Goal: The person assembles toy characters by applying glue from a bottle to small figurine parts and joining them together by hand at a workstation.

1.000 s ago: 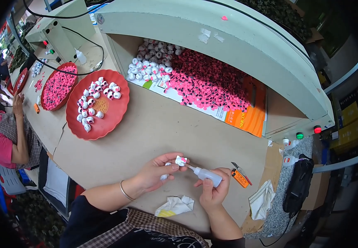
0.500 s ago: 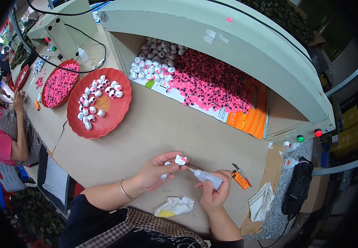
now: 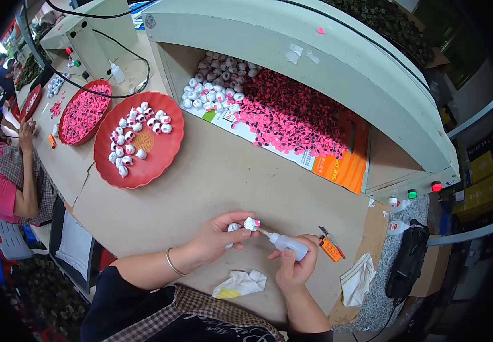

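Observation:
Between the thumb and fingertips of my left hand [image 3: 208,239] is a small white figurine head [image 3: 251,223] with a pink spot on its side. A second white piece [image 3: 233,227] is tucked among the same hand's fingers. My right hand [image 3: 296,267] is closed around a translucent squeeze bottle [image 3: 290,247], whose thin nozzle [image 3: 265,232] points at the lower edge of the head. Whether the tip touches it I cannot tell. Just below my hands lies a crumpled white cloth [image 3: 241,284] with a yellow patch.
A scalloped red plate [image 3: 166,149] bears several white and pink heads. Under the pale lamp housing [image 3: 337,62] lie heaped white heads [image 3: 212,94] and pink pieces [image 3: 292,128]. An orange lighter [image 3: 330,249], a craft knife [image 3: 333,238] and a white rag [image 3: 358,279] lie right. A co-worker [image 3: 13,176] sits left.
The figurine head has turned in my left fingers, so its pink spot now shows at the right side. Both hands stay nearly in place, with the nozzle still close to it.

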`<state>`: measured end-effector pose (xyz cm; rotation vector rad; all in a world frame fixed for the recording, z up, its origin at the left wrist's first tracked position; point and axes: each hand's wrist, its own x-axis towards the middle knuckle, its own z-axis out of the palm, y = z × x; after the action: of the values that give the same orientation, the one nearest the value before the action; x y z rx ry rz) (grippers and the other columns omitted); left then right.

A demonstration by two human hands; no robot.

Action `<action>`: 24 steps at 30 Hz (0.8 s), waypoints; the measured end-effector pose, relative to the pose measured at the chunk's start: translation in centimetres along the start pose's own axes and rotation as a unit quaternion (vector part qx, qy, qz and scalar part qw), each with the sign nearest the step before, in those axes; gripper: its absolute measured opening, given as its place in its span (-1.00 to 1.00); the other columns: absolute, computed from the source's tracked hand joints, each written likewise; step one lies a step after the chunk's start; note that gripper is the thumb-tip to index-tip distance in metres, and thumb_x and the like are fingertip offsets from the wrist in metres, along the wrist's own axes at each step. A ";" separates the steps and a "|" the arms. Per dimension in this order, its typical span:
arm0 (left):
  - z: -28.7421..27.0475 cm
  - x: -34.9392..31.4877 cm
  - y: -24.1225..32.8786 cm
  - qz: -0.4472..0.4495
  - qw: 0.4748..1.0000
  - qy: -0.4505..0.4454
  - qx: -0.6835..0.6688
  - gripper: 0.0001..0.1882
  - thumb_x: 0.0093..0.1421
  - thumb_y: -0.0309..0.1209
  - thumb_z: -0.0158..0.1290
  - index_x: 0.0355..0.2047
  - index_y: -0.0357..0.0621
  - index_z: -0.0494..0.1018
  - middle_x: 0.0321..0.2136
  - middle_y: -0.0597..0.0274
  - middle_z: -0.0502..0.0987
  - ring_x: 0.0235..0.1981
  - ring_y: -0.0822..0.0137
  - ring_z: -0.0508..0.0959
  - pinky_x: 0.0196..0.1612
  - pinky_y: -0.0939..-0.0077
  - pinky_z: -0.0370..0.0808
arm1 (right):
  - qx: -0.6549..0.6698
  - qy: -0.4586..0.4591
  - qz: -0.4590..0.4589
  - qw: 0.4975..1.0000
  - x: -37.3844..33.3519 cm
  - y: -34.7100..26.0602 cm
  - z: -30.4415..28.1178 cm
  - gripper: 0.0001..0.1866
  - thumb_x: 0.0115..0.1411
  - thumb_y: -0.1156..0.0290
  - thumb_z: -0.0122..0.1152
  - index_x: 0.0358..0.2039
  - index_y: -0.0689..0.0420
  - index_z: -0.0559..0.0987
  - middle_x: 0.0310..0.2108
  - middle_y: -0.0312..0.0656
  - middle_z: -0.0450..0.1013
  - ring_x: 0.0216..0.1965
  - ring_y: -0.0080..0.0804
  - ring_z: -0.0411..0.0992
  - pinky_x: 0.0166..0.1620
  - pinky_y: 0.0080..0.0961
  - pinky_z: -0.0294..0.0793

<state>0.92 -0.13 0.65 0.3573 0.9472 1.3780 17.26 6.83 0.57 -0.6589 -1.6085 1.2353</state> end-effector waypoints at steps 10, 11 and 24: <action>-0.1 0.0 -0.1 0.005 0.999 0.000 0.041 -0.62 0.09 -0.49 -0.04 -0.04 -0.11 0.26 -0.24 0.31 0.43 -0.22 0.49 0.44 -0.40 0.70 0.40 | -0.028 -0.044 -0.002 0.999 -0.1 0.0 0.1 -0.75 0.12 0.37 -0.09 -0.32 0.30 0.20 -0.34 -0.15 0.09 -0.52 -0.50 0.29 -0.61 -0.64 0.45; 0.0 0.0 0.0 0.007 0.999 0.002 0.045 -0.62 0.09 -0.49 -0.04 -0.04 -0.11 0.26 -0.24 0.32 0.43 -0.22 0.49 0.44 -0.40 0.71 0.41 | -0.028 -0.044 -0.002 0.999 -0.1 0.0 0.0 -0.75 0.12 0.37 -0.09 -0.32 0.30 0.20 -0.34 -0.15 0.09 -0.52 -0.50 0.29 -0.61 -0.64 0.45; 0.4 0.0 0.1 0.008 0.998 0.025 0.057 -0.62 0.07 -0.56 -0.05 -0.05 -0.11 0.28 -0.24 0.29 0.44 -0.25 0.48 0.45 -0.43 0.72 0.41 | 0.065 0.033 0.086 0.994 0.7 -0.9 -0.8 -0.80 0.07 0.50 -0.03 -0.31 0.28 0.23 -0.32 -0.14 0.14 -0.45 -0.47 0.34 -0.51 -0.59 0.51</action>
<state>1.13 0.07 0.99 0.4194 1.0689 1.3562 17.83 7.41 1.66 -0.7599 -1.4284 1.4157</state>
